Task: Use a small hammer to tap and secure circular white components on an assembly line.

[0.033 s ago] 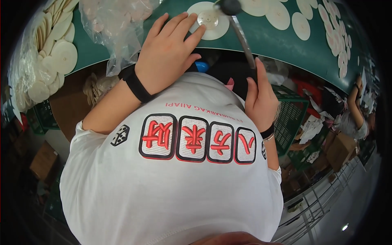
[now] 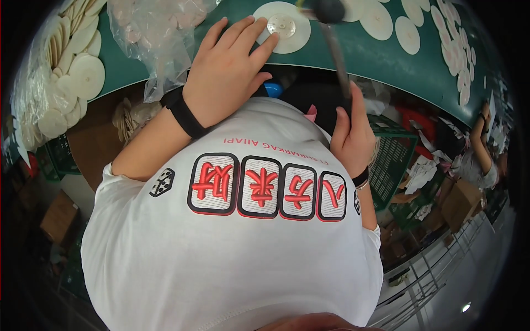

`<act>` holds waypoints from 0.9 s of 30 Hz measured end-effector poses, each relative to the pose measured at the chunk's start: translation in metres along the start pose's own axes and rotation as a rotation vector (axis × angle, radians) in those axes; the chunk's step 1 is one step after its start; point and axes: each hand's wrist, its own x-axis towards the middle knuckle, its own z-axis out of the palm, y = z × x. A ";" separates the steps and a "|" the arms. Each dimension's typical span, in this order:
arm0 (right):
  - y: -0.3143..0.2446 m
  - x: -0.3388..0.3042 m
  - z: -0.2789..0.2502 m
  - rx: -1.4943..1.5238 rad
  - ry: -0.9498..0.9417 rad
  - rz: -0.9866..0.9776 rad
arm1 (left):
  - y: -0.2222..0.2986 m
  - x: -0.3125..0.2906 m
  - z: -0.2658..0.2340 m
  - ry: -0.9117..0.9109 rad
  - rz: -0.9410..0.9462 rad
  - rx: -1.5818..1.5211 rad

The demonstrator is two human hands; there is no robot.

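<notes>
On the green tabletop (image 2: pixel 370 58): one white disc (image 2: pixel 302 34), translucent round piece (image 2: pixel 281 26) at its centre; your left hand (image 2: pixel 226 71), fingers (image 2: pixel 264 48) spread apart, at its left; rightward, one black-headed hammer (image 2: pixel 329 10), handle (image 2: pixel 337 54) clamped in your right hand (image 2: pixel 353 132)

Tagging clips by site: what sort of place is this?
Probably a workshop or factory floor: many similar pale discs lie on a green worktable, a green plastic crate stands nearby, and another person's arm shows at right.
</notes>
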 end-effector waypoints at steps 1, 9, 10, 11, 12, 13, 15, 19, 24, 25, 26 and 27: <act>0.000 0.000 0.000 -0.001 -0.001 0.002 | 0.001 0.000 0.000 -0.001 -0.002 0.012; 0.001 -0.006 -0.006 -0.012 0.029 -0.018 | 0.003 -0.002 0.004 0.015 -0.017 0.045; -0.001 -0.005 -0.007 -0.059 -0.025 0.000 | 0.003 -0.003 0.005 0.014 -0.018 0.043; -0.005 -0.003 -0.008 -0.106 -0.077 0.019 | 0.003 -0.004 0.005 0.020 -0.021 0.055; -0.007 -0.002 -0.009 -0.153 -0.129 0.038 | 0.004 -0.004 0.006 0.026 -0.024 0.066; -0.006 -0.003 -0.009 -0.154 -0.130 0.039 | 0.004 -0.005 0.006 0.033 -0.027 0.078; -0.004 -0.008 -0.008 -0.128 -0.089 0.009 | 0.003 -0.003 0.007 0.053 -0.015 0.090; -0.011 -0.005 -0.019 -0.071 -0.141 0.074 | 0.002 0.000 0.011 0.105 0.022 0.122; -0.005 -0.005 -0.022 0.225 -0.043 0.083 | -0.003 -0.005 0.014 0.135 0.084 0.089; -0.005 -0.003 -0.023 0.226 -0.038 0.083 | -0.004 -0.005 0.015 0.141 0.101 0.067; -0.006 0.001 -0.025 0.247 -0.054 0.129 | -0.005 -0.005 0.015 0.143 0.107 0.069; -0.007 0.005 -0.026 0.269 -0.070 0.174 | -0.006 -0.004 0.016 0.172 0.123 0.053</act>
